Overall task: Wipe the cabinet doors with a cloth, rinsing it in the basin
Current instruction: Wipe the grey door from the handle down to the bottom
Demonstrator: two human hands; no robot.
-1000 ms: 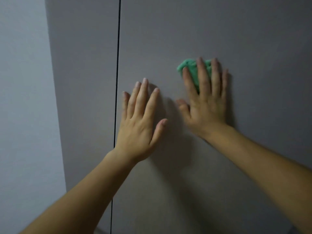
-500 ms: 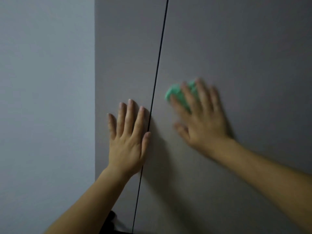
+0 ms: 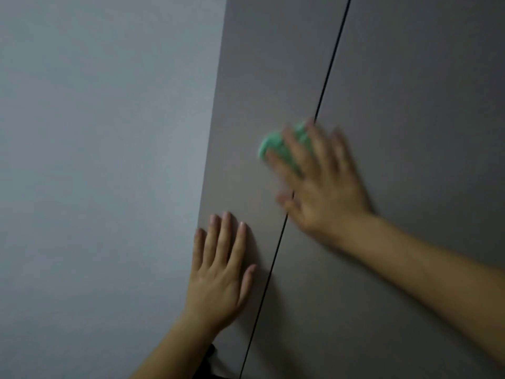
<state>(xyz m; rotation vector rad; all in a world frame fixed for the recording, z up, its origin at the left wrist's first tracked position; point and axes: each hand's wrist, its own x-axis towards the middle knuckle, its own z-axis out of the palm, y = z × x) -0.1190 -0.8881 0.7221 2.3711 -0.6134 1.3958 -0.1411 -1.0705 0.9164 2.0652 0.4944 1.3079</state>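
Note:
Two grey cabinet doors fill the view, the left door (image 3: 254, 77) narrow and the right door (image 3: 410, 105) wide, split by a thin black gap (image 3: 325, 86). My right hand (image 3: 322, 184), blurred by motion, presses a green cloth (image 3: 273, 144) flat against the doors, straddling the gap; the cloth sticks out past my fingertips onto the left door. My left hand (image 3: 218, 272) lies flat with fingers spread on the lower part of the left door, holding nothing. No basin is in view.
A pale blue-grey wall (image 3: 103, 160) meets the left door's edge. Something dark (image 3: 211, 351) shows at the bottom by my left forearm.
My right hand slid the cloth leftward from the right door across the gap onto the left door. My left hand shifted from the right door to the left door. The view turned left.

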